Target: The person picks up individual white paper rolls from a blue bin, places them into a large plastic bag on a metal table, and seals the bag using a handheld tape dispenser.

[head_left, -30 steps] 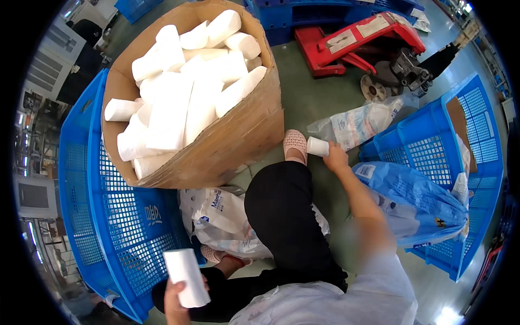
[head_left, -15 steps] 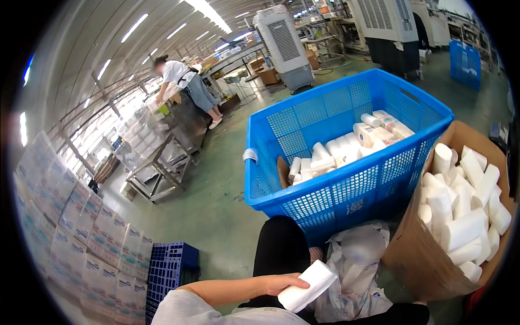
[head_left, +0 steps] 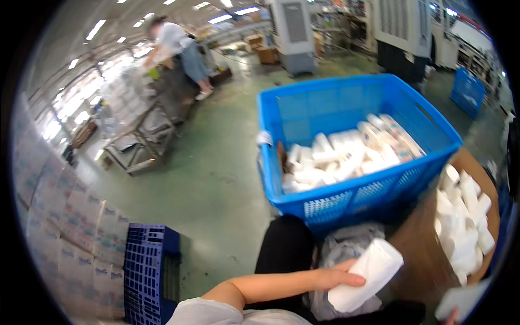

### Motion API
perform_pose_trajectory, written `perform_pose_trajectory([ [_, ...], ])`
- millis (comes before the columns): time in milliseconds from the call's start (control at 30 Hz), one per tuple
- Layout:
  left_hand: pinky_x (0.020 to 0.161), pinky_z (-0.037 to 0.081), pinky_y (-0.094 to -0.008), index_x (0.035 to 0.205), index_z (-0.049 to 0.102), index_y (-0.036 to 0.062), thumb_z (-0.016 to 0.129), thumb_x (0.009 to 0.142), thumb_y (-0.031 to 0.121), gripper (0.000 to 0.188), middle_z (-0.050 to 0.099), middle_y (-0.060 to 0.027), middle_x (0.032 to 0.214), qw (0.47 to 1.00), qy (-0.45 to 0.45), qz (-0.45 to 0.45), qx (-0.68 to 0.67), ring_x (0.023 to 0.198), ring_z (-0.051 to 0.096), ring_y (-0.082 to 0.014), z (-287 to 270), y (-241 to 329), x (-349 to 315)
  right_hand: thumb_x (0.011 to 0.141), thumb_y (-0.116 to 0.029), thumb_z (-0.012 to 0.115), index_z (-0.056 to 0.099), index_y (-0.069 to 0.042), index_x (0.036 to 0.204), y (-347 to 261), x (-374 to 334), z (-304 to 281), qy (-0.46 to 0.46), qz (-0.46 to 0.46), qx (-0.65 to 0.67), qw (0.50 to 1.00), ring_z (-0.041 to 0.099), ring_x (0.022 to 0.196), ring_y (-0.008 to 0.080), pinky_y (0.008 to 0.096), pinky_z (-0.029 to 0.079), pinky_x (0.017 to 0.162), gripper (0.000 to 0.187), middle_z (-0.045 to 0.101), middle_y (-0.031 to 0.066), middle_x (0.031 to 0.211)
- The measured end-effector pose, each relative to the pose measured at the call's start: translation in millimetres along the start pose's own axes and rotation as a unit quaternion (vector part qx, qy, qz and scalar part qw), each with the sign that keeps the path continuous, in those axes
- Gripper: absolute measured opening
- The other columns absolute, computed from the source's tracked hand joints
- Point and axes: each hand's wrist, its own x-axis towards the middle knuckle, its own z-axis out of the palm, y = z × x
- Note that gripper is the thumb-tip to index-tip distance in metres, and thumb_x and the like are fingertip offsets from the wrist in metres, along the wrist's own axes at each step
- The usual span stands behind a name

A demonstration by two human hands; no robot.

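My left hand [head_left: 340,275] grips a white paper roll [head_left: 366,275] above my lap, the thumb lying over its side. At the lower right edge my right hand [head_left: 452,316] shows only its fingertips, against a blurred whitish thing [head_left: 460,299] partly cut off by the picture's edge. Under the held roll lies a crumpled clear plastic bag [head_left: 346,241] by my knee. Ahead stands a blue perforated basket [head_left: 346,196] with many white rolls [head_left: 330,157] and a few printed packs inside. To its right, a brown cardboard box [head_left: 420,254] holds more loose white rolls [head_left: 463,216].
Stacked printed white packs [head_left: 70,238] rise at the left, beside a dark blue plastic crate [head_left: 145,271]. A metal cart [head_left: 138,149] with clear-wrapped goods stands farther off, where another person [head_left: 184,51] bends over. Tall air coolers [head_left: 295,38] and another blue basket [head_left: 468,92] stand behind.
My left hand has moved right with the paper roll. The fingertips of my right hand and the whitish thing have come into view at the lower right. The view has shifted.
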Motion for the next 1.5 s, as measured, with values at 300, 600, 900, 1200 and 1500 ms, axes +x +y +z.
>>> perform_pose_trajectory([
  [300,0.092,0.040,-0.0324,0.131,0.033,0.0020,0.072,0.070,0.039,0.081,0.050,-0.0106,0.118,0.986,0.072,0.152,0.017,0.109,0.048,-0.0186,2,20,-43,0.080,-0.007,0.052,0.054,0.002,0.106,-127,-39,297,-0.422,0.050,0.078,0.902,0.051,0.088,0.0153,0.0290,0.041,0.078,0.028,0.056,0.0103,0.095],
  [600,0.101,0.030,-0.0444,0.122,0.049,0.0050,0.074,0.063,0.032,0.070,0.034,-0.0248,0.127,0.548,0.411,0.376,0.625,0.123,0.030,-0.0383,-15,171,-70,0.081,-0.007,0.057,0.059,0.001,0.090,-122,-32,292,-0.454,0.050,0.019,0.889,0.048,0.065,0.0045,0.0184,0.037,0.058,0.013,0.059,0.0016,0.079],
  [900,0.062,0.045,-0.0404,0.068,0.056,0.0029,0.066,0.074,0.038,0.037,0.059,-0.0156,0.064,0.309,0.457,0.128,0.824,0.062,0.057,-0.0327,-99,90,-83,0.078,-0.008,0.056,0.060,0.001,0.086,-4,5,249,-0.300,-0.128,-0.217,0.920,0.060,0.065,0.0300,0.0345,0.046,0.060,0.012,0.060,0.0185,0.071],
  [1200,0.057,0.040,-0.0322,0.062,0.053,0.0062,0.070,0.072,0.032,0.033,0.054,-0.0105,0.052,0.304,0.396,0.169,0.850,0.051,0.052,-0.0251,-62,65,-88,0.079,-0.009,0.055,0.060,0.002,0.086,10,20,177,-0.235,-0.077,-0.316,0.916,0.061,0.064,0.0294,0.0351,0.047,0.061,0.014,0.060,0.0179,0.069],
  [1500,0.052,0.043,-0.0352,0.070,0.059,0.0059,0.060,0.077,0.052,0.046,0.054,-0.0084,0.053,0.535,0.101,-0.159,0.824,0.052,0.056,-0.0269,-21,141,-120,0.079,-0.002,0.056,0.061,0.001,0.094,-61,42,206,-0.234,-0.233,-0.318,0.889,0.052,0.053,0.0179,0.0277,0.042,0.052,0.016,0.056,0.0112,0.064],
])
